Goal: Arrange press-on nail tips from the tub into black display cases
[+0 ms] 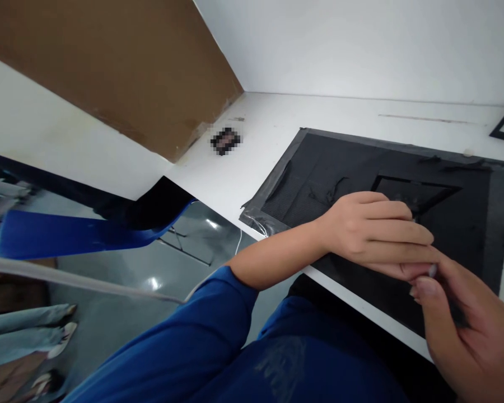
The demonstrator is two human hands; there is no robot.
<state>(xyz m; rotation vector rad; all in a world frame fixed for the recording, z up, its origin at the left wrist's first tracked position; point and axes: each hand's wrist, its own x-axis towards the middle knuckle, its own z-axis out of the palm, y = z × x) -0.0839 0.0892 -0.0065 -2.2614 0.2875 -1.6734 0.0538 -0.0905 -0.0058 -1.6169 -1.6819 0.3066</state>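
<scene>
We found the left hand (373, 232) and right hand (466, 319) touching, fingers half-curled, any hold indiscernible, and judged a stray knuckle could shift the thin black rectangular frame (424, 183).

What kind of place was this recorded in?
Probably a workshop or assembly room, though nothing names it. A black mat is taped to a white table, a brown panel stands at the table's side, and another person's legs show nearby.
</scene>
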